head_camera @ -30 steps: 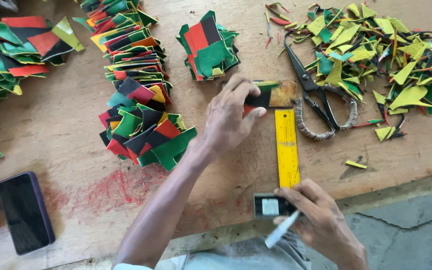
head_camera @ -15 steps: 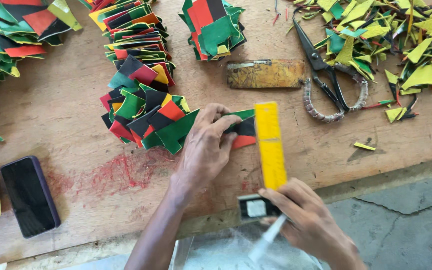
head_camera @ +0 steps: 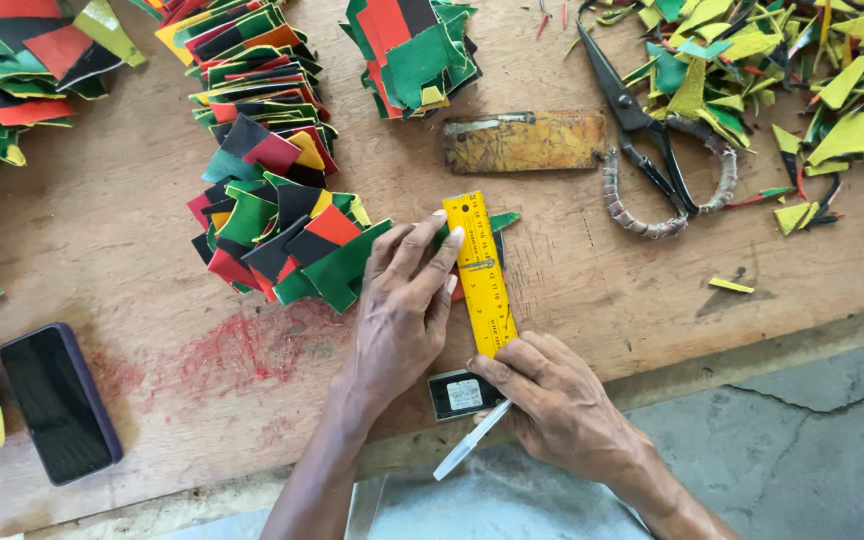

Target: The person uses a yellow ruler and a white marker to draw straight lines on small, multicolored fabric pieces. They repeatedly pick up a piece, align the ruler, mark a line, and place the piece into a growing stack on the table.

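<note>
Since earlier our yellow flat ruler (head_camera: 481,272) sits nearer | left hand (head_camera: 404,305) fingers spread, pressing green patch (head_camera: 500,221) | right hand (head_camera: 557,400) clamps white pen (head_camera: 469,441)

My one camera rides on my head and looks almost straight down on the wooden surface (head_camera: 102,230), close in. My arms enter from six o'clock, the surface runs off past twelve, and grey floor (head_camera: 802,440) shows at five.

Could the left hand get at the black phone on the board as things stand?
Probably yes: bare wood lies between the left hand, now pressing the yellow ruler, and the phone; it would have to let go first.
</note>
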